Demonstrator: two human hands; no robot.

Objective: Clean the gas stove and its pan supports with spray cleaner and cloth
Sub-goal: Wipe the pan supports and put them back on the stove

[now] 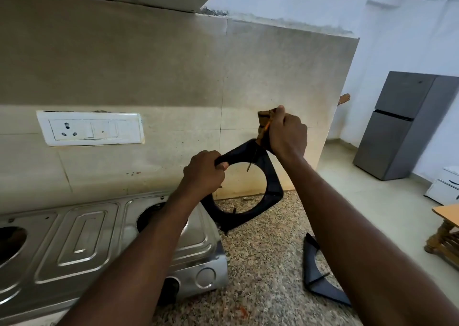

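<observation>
Above counter: support, black, square frame with round opening, held up on edge, tilted; lowest corner just beside stove's right edge; whether it touches the counter cannot be told
Left hand: fingers and thumb curled round the support's upper left side
Right hand: fingers closed in a fist round the cloth, at the support's top corner
Cloth: brown and orange, bunched; sticks out above the fist; pressed against the top corner
Stove: steel, at left on counter; two round burner openings bare
Second support: black, lying on counter right of stove; partly hidden by right forearm
Counter: speckled granite
Wall: beige tile behind stove; white socket at left
Fridge: grey, two-door, standing on floor at far right
</observation>
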